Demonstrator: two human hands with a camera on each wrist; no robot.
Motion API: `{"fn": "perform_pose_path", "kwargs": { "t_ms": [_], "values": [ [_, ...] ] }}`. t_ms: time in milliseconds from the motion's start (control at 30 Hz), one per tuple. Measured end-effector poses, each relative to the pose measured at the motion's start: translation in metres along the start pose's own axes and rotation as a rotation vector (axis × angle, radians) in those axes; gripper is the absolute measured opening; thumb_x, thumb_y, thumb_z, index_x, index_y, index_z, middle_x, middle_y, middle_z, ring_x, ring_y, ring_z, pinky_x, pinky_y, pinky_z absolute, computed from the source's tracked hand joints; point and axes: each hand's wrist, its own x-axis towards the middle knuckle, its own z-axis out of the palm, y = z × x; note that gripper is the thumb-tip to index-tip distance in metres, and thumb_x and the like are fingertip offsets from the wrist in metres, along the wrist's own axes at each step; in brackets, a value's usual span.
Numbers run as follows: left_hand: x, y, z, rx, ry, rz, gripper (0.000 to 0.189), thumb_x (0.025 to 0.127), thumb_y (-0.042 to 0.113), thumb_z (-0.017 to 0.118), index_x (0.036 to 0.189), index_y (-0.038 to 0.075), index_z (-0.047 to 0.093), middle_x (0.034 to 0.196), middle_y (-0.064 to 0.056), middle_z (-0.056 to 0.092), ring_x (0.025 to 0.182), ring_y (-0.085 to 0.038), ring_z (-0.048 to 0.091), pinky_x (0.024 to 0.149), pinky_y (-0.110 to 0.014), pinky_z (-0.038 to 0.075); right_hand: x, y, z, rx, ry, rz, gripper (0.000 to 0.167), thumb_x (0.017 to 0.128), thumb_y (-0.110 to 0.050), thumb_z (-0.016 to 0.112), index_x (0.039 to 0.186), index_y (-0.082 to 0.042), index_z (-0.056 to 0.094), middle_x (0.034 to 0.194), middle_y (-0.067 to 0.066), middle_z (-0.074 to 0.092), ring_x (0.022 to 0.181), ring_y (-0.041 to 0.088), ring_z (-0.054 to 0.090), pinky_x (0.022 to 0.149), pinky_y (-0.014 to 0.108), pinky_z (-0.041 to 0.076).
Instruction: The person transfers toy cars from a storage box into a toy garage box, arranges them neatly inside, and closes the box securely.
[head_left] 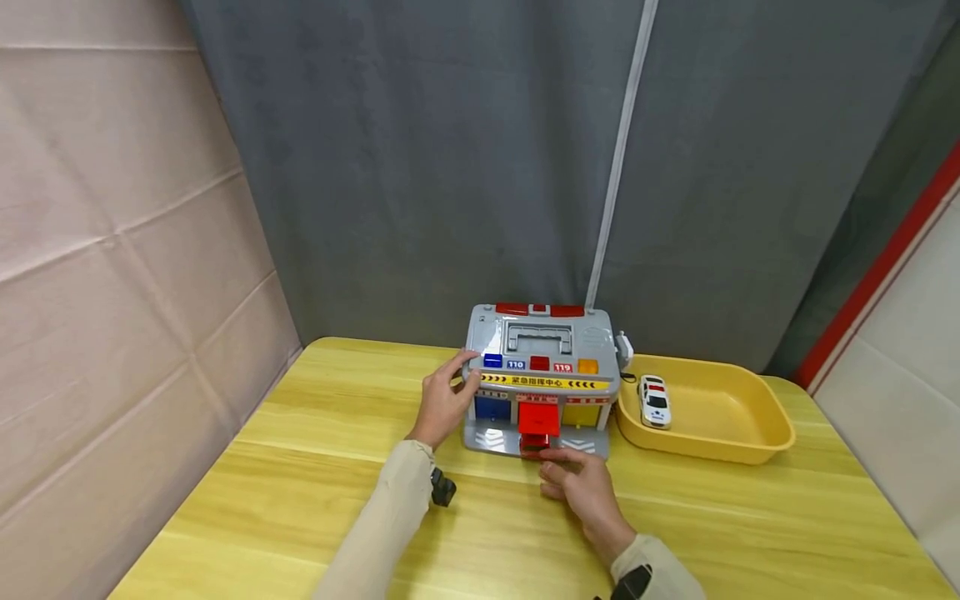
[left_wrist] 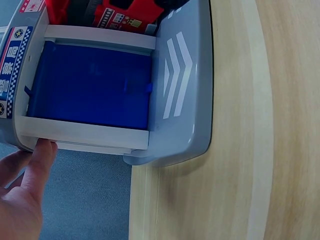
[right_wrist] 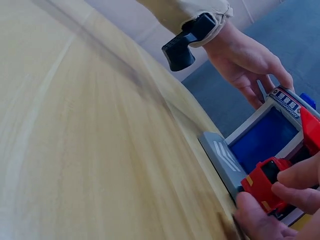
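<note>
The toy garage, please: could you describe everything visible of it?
The grey toy garage looks plastic and stands upright on the table, a handle on its roof. Its blue door and yellow door are down; the red door between them is raised. The left hand touches its left side. A red toy car, held by the right hand, is at the middle doorway.

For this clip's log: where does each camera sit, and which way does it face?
Head: worn on the head, facing forward and down at the toy garage; both sleeves, left fingers and right fingers show.
Left wrist: on that wrist, facing the toy garage's blue door; left fingers show.
Right wrist: on that wrist, facing across the table to the red toy truck; right fingers, left fingers and left sleeve show.
Shared: both wrist views show the blue door and red toy truck.
</note>
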Motion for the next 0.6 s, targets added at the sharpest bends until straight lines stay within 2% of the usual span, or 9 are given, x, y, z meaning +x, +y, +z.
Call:
{"fn": "perform_pose_path", "kwargs": {
  "t_ms": [267, 500, 600],
  "values": [
    [0.0004, 0.0014, -0.0002, 0.005, -0.005, -0.011, 0.031, 0.1, 0.03, 0.06, 0.129, 0.021, 0.066, 0.155, -0.013, 0.048, 0.129, -0.034, 0.061, 0.099, -0.044, 0.058, -0.0031, 0.0019, 0.0036, -0.008, -0.067, 0.03, 0.03, 0.095, -0.001, 0.06, 0.124, 0.008, 0.065, 0.102, 0.021, 0.07, 0.072, 0.019, 0.069, 0.064, 0.038, 0.065],
    [0.0009, -0.0017, 0.0014, 0.008, 0.01, 0.004, 0.03, 0.099, 0.028, 0.061, 0.128, 0.02, 0.066, 0.154, -0.013, 0.049, 0.126, -0.033, 0.063, 0.098, -0.043, 0.059, -0.0009, 0.0023, 0.0034, -0.051, -0.097, 0.037, 0.029, 0.098, -0.002, 0.057, 0.124, 0.005, 0.066, 0.119, 0.023, 0.067, 0.076, 0.019, 0.07, 0.065, 0.038, 0.065],
    [0.0012, -0.0023, 0.0011, 0.007, 0.007, 0.004, 0.031, 0.1, 0.028, 0.061, 0.129, 0.02, 0.066, 0.154, -0.013, 0.049, 0.127, -0.033, 0.063, 0.098, -0.043, 0.059, -0.0004, 0.004, 0.0034, -0.058, -0.104, 0.018, 0.027, 0.099, -0.002, 0.055, 0.122, 0.005, 0.068, 0.122, 0.024, 0.067, 0.079, 0.021, 0.072, 0.067, 0.04, 0.065]
  ]
}}
